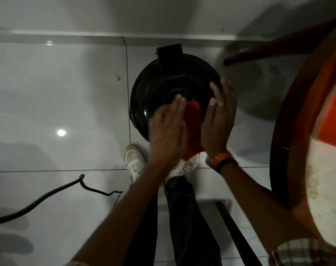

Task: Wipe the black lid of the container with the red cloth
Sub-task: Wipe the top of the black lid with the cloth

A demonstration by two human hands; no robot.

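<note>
Red cloth point(193, 127) hangs pressed between both palms, long axis running 6 to 12 o'clock. Left hand point(168, 129) and right hand point(218, 121) face each other, fingers point(217, 91) extended flat, sandwiching the cloth. Beyond, the round black lid point(153, 96) sits below, its handle tab point(171, 58) at 12 o'clock. Glossy tiled floor point(57, 93); wooden table rim point(290, 131) at 3 o'clock.

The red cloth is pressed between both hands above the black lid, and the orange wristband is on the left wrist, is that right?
Not quite. The orange wristband is on the right wrist, not the left. The head view shows it just below the right hand. The rest holds: the red cloth sits between that hand and the left hand, above the black lid.
</note>
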